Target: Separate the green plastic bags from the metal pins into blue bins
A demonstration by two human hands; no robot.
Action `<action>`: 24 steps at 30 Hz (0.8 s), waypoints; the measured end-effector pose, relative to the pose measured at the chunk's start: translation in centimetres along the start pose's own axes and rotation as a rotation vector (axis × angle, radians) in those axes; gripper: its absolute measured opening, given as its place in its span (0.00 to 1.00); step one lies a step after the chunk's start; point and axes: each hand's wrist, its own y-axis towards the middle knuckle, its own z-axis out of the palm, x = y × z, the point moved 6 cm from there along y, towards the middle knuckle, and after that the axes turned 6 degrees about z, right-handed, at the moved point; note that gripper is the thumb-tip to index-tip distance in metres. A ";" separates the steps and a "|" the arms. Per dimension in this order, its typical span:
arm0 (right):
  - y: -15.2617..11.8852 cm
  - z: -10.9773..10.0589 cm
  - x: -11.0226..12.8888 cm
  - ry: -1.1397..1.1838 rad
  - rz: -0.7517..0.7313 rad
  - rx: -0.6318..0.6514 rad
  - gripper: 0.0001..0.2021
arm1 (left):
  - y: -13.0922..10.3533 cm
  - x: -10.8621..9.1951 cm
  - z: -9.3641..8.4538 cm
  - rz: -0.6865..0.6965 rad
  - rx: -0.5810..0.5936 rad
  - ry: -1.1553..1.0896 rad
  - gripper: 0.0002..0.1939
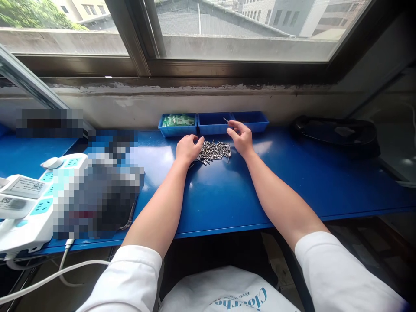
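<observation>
A pile of small thin metal pins (215, 151) lies on the blue table. My left hand (189, 149) rests at the pile's left edge, with its fingers curled in; whatever they may hold is hidden. My right hand (241, 138) is raised at the right of the pile, just in front of the blue bins. Between its thumb and fingers is one slim metal pin (225, 119), its tip pointing up and left. Behind the pile stand a left blue bin (178, 131) with green packets (178, 119) in it, a middle blue bin (211, 127) and a right blue bin (261, 125).
A white power strip (35, 225) with plugs and cables takes up the table's left end, beside a blurred-out dark item. To the right lies a black bag-like object (338, 134). The window wall rises behind the bins, and the blue table (224, 208) ends near my body.
</observation>
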 end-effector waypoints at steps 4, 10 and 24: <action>0.8 -1.4 -0.6 -0.266 0.049 -0.080 0.26 | 0.0 -0.1 0.4 -0.004 0.041 0.003 0.19; 1.7 -2.6 -2.5 -0.478 0.121 -0.127 0.30 | -0.1 -1.5 0.4 0.039 -0.031 -0.083 0.15; 1.3 -3.0 -4.0 -0.615 0.265 -0.108 0.36 | 0.1 0.5 0.2 -0.084 0.038 0.018 0.16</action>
